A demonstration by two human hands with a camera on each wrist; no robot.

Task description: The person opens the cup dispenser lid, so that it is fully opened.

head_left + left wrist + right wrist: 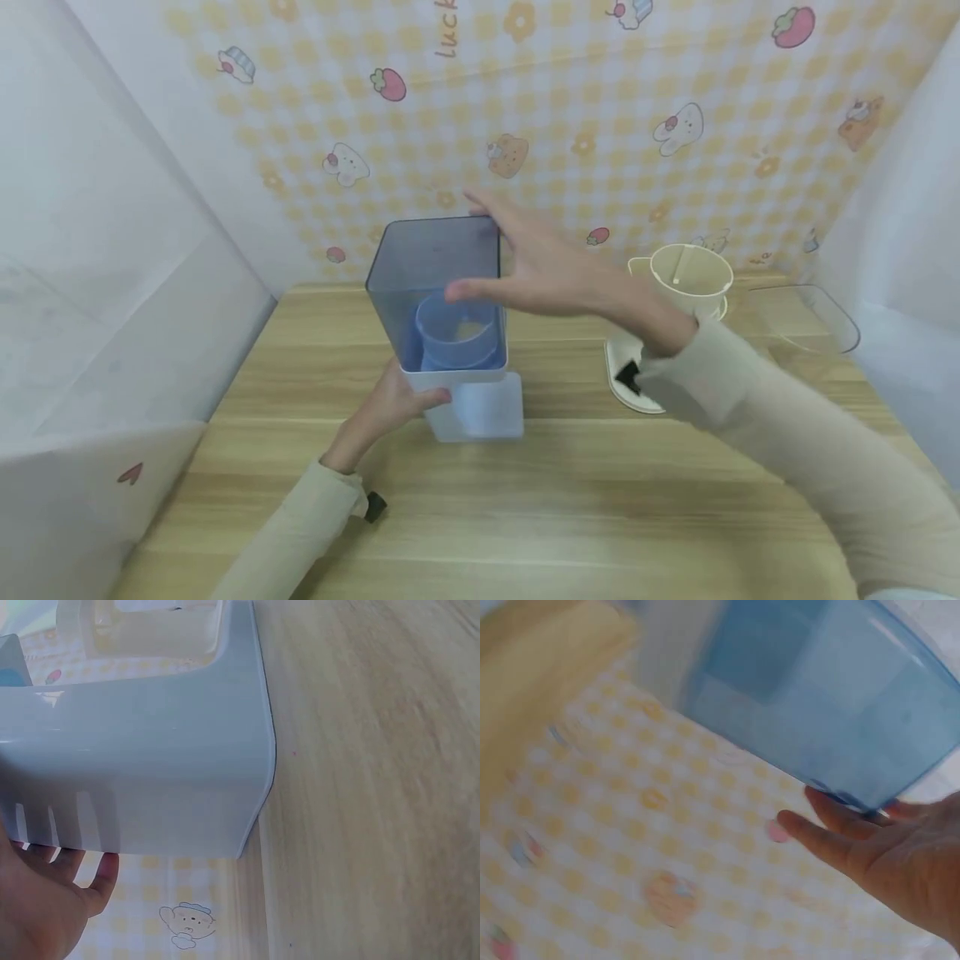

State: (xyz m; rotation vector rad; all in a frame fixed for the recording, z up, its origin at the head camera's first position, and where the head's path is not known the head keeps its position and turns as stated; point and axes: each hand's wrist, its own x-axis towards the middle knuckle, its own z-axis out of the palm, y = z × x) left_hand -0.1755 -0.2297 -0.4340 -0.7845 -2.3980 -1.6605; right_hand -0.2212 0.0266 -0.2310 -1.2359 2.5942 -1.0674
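Observation:
A dispenser with an open-topped, smoky clear tank and a white base is between my hands, at the middle of the table. A round blue translucent collar shows inside the tank's lower part. My left hand grips the dispenser low on its left side, thumb in front. In the left wrist view its fingertips meet the edge of the white body. My right hand is at the tank's top right rim with fingers spread and thumb extended. In the right wrist view its fingers touch the rim's corner.
On the right stands a cream cup-shaped piece with side handles, by a cream oval base partly behind my right sleeve. A clear flat lid lies farther right. A checked cloth hangs behind the wooden table.

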